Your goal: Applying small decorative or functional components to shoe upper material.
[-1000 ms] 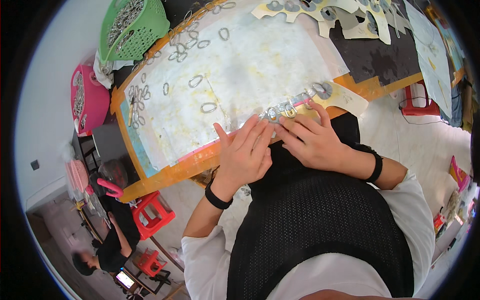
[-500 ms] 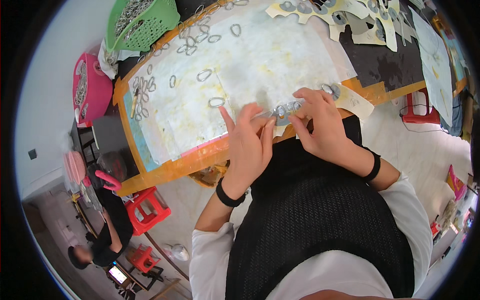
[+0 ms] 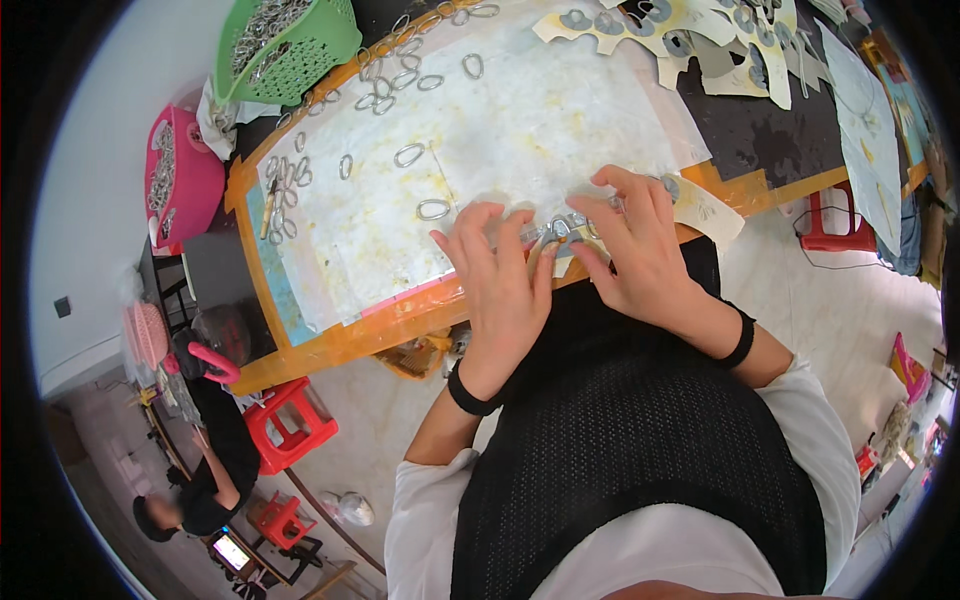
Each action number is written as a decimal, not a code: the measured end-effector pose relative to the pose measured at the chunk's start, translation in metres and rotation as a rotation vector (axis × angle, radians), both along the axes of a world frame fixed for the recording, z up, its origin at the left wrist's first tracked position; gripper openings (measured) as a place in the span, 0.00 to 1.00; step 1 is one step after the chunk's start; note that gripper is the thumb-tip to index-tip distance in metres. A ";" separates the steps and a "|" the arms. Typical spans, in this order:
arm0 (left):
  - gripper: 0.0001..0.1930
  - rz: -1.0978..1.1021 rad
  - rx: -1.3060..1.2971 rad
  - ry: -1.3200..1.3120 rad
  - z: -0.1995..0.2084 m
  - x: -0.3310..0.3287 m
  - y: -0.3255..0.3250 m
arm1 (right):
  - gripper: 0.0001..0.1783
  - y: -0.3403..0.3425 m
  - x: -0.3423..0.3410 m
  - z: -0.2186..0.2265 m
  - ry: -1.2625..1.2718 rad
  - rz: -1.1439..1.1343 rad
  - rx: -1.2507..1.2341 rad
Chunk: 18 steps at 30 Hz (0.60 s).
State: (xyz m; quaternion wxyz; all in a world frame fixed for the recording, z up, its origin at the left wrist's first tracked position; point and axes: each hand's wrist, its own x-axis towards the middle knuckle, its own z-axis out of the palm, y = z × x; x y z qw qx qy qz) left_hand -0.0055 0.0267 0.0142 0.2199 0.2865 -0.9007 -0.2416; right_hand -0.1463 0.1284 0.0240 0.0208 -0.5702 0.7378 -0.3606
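At the table's front edge, a cream-coloured sheet strip (image 3: 712, 207) with round grey patches runs under and between my hands. A metal ring (image 3: 558, 229) lies on a grey patch of it, beside a clear strip. My left hand (image 3: 497, 285) has its thumb and fingertips closed at the strip's left side, close to that ring. On the other side, my right hand (image 3: 640, 250) pinches the strip, thumb below and bent fingers above. The fingers hide part of the strip and rings. Another loose ring (image 3: 433, 209) lies just left of my left fingers.
White paper (image 3: 520, 110) covers the table, with several rings (image 3: 385, 85) scattered at far left. A green basket (image 3: 290, 50) and a pink basket (image 3: 185, 180) hold more rings. Cut cream sheets (image 3: 700, 40) lie far right. Red stools (image 3: 290, 425) and another person (image 3: 215, 470) are at lower left.
My left hand has shifted slightly, its fingers bending in toward the ring. My right fingers have moved left over the strip, closer to the ring.
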 end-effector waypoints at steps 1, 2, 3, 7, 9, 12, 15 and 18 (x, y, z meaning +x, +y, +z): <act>0.18 -0.017 -0.001 0.003 -0.002 0.001 0.000 | 0.20 0.000 -0.001 -0.001 0.025 0.035 0.000; 0.18 -0.033 -0.001 0.007 -0.003 0.002 -0.001 | 0.19 0.001 -0.002 -0.003 0.050 0.069 0.001; 0.17 -0.050 -0.013 0.018 -0.004 0.002 -0.001 | 0.18 0.002 -0.004 -0.004 0.075 0.102 0.004; 0.13 -0.167 0.010 0.054 -0.007 0.006 -0.004 | 0.15 0.001 -0.010 -0.006 -0.045 0.207 0.001; 0.13 -0.205 0.118 0.110 -0.006 0.007 -0.006 | 0.13 0.003 -0.016 -0.004 -0.112 0.271 0.056; 0.16 -0.195 0.485 0.255 0.003 0.004 -0.007 | 0.13 0.000 -0.025 0.001 -0.275 0.341 0.014; 0.21 -0.282 0.944 0.455 0.015 0.002 -0.015 | 0.20 0.001 -0.035 0.031 -1.006 0.352 0.282; 0.24 -0.437 1.205 0.639 0.019 -0.004 -0.019 | 0.25 -0.002 -0.043 0.014 -1.314 0.600 0.040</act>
